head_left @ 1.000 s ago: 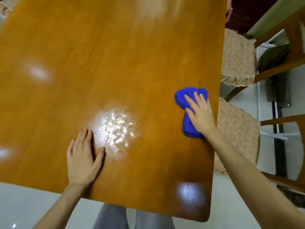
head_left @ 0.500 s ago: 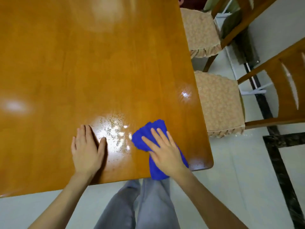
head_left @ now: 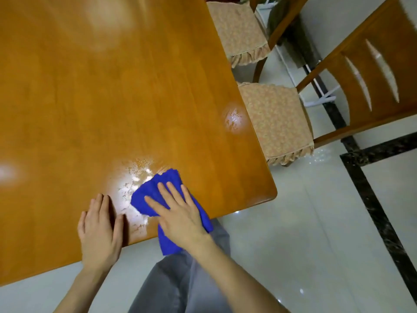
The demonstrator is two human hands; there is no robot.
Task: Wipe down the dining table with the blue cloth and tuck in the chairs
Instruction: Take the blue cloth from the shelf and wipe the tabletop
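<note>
Wiping near the lower centre of the frame, the right hand (head_left: 180, 219) lies flat, fingers spread, pressing the blue cloth (head_left: 155, 195) onto the table (head_left: 112, 86); it presses rather than clenches. The cloth is bunched, most of it on the wood near the table's near edge, with one corner hanging past that edge at the lower centre. The left hand (head_left: 99, 231) lies just beside it to the left, open and palm-down on the bare wood, holding nothing and apart from the cloth.

Judged from its folds and its drooping corner, the cloth is soft, light and limp. It would probably crumple or slide out from under a loose palm, so it seems best worked under a broad flat hand, or pinched at the bunched middle when lifted. The glossy tabletop, with bright speckled glare left of the cloth, looks smooth and likely slippery.

Two chairs stand at the upper right: a nearer chair (head_left: 370, 82) with a cushioned seat (head_left: 277, 123), and a farther chair (head_left: 239, 30). Both seats project beyond the table edge, so tucking appears not yet done. They look rigid and fairly heavy; the wooden backrest seems the sensible hold.
</note>
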